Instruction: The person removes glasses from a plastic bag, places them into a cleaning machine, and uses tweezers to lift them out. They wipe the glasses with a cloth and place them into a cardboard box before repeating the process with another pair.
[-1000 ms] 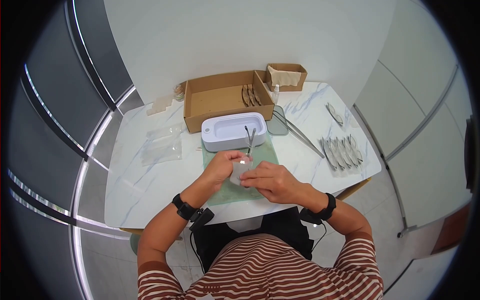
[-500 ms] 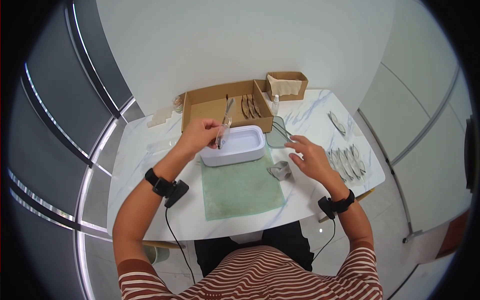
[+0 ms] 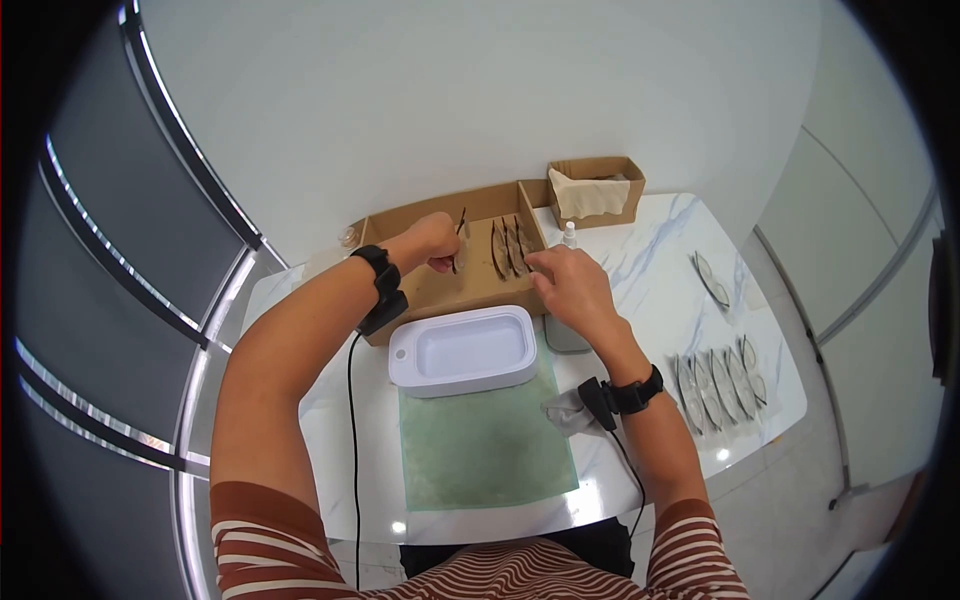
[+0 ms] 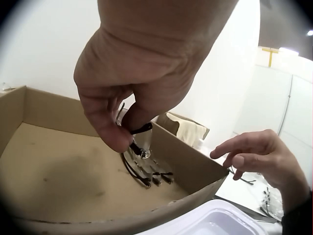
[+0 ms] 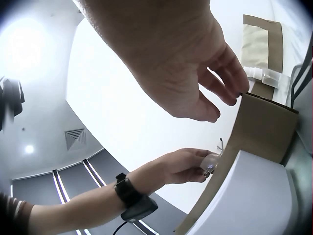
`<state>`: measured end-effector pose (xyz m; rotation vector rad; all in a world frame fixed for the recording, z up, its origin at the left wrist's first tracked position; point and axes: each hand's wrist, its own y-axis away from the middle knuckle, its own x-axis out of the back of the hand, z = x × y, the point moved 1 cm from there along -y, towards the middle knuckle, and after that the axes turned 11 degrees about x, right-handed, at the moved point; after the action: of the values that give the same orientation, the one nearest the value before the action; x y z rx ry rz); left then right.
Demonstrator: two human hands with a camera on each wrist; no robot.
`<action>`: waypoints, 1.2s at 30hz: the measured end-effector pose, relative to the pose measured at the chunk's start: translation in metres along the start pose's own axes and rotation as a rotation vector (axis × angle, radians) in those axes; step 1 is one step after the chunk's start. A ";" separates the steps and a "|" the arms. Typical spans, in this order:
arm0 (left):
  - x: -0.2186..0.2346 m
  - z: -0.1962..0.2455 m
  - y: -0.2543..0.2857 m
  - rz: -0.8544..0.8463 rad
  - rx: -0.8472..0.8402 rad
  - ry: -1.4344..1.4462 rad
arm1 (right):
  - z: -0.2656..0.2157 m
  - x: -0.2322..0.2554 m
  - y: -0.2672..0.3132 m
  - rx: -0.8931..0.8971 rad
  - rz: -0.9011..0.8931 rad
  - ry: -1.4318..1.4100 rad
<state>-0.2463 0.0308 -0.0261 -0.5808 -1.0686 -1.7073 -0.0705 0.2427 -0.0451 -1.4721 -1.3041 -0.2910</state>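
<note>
My left hand (image 3: 435,238) reaches into the large cardboard box (image 3: 440,290) and pinches a pair of eyeglasses (image 4: 141,148) between thumb and fingers. The eyeglasses have clear lenses and dark temple tips. To their right, several other eyeglasses (image 3: 508,250) stand side by side in the box. My right hand (image 3: 578,290) is at the box's right front corner, fingers loosely bent and fingertips right at the cardboard edge, holding nothing. In front of the box is a pale lavender cleaner with a basin (image 3: 405,375).
A green mat (image 3: 490,455) lies before the cleaner, with a grey cloth (image 3: 566,412) by its right edge. More eyeglasses (image 3: 718,388) lie in a row at right, with one pair (image 3: 711,280) behind. A spray bottle (image 3: 570,236) and a small cloth-draped box (image 3: 600,205) stand at the back.
The left hand has carried the eyeglasses from above the mat, over the cleaner, into the box. The right hand has let go of the grey cloth and moved to the box's corner.
</note>
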 end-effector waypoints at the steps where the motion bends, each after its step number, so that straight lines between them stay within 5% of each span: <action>1: -0.008 0.000 -0.013 -0.025 0.051 -0.009 | 0.002 -0.002 0.000 -0.018 -0.004 -0.011; 14: -0.056 0.001 -0.077 -0.294 0.247 -0.280 | 0.006 0.007 -0.005 0.012 -0.038 -0.094; 26: -0.049 0.015 -0.052 -0.245 0.243 -0.300 | 0.005 0.010 -0.006 0.026 -0.072 -0.065; 30: -0.030 0.005 -0.051 -0.095 0.067 -0.206 | 0.004 0.007 -0.003 0.044 -0.020 -0.046; 36: 0.012 0.023 0.056 -0.013 -0.220 0.212 | -0.020 0.017 0.001 0.113 0.069 -0.066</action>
<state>-0.2022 0.0390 0.0161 -0.5166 -0.7424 -1.8657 -0.0542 0.2359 -0.0256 -1.4377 -1.2980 -0.1216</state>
